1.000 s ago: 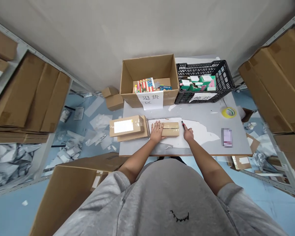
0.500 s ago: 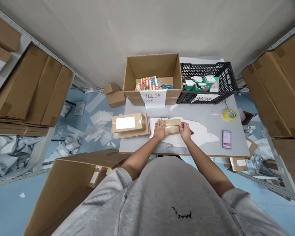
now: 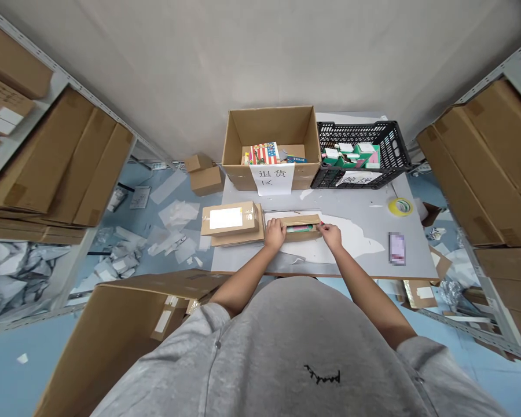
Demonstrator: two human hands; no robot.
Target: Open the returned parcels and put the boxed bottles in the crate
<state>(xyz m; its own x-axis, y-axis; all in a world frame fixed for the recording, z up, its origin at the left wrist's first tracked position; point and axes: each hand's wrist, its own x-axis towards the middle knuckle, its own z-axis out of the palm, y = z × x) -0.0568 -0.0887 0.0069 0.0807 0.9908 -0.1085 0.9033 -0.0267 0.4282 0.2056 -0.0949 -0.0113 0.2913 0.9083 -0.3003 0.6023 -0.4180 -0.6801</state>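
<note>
**Opening a cardboard mailer (image 3: 298,227) near the desk's (image 3: 369,246) front edge**
I'm pressing my released left grip (image 3: 275,234) against it, right grip (image 3: 330,236) clenching a small cutter (image 3: 322,223) beside its end.

Small carton (image 3: 303,220): kraft brown. Book (image 3: 264,154): red-and-white stripes, blue star field. Crate (image 3: 399,145): black lattice; tape roll (image 3: 400,207): yellow.

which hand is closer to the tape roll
Right: the right hand, at one end of the small box, is nearer the tape roll; the left hand is at its other end.
</note>
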